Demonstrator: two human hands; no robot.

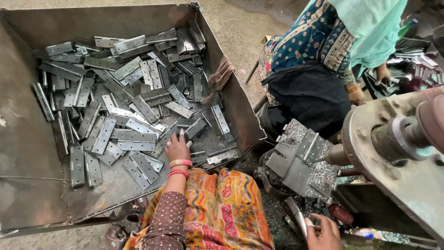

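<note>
Hinges (pixel 138 111), flat grey metal ones, lay heaped in a large, rusty sheet-metal bin (pixel 23 139) that filled the left of the view, most of them piled across its middle and back, a few scattered singly toward the near edge. The left hand (pixel 177 148) reached over the bin's near rim and rested palm down on the pile at its right front part, fingers bent onto the metal; one small hinge (pixel 184 134) lay right at the fingertips, touching or nearly so, but whether the fingers had closed around it could not be told. More hinges lay just left of and below that hand, and pink and orange bangles (pixel 180 168) circled its wrist. The right hand (pixel 323 234) sat low at the bottom edge of the view, well apart from the bin, its fingers closed on the end of a pale, slim handle-like piece (pixel 298 222). Just above it stood a grey metal fixture (pixel 300 162) strewn with metal shavings, with one hinge (pixel 309 146) seated on top of it, next to a heavy green-stained machine (pixel 397 153) on the right. A brown rag (pixel 219 78) hung over the bin's right wall. Beyond it another person in a patterned blue garment (pixel 319 41) crouched, a hand (pixel 356 95) down among dark metal parts.
</note>
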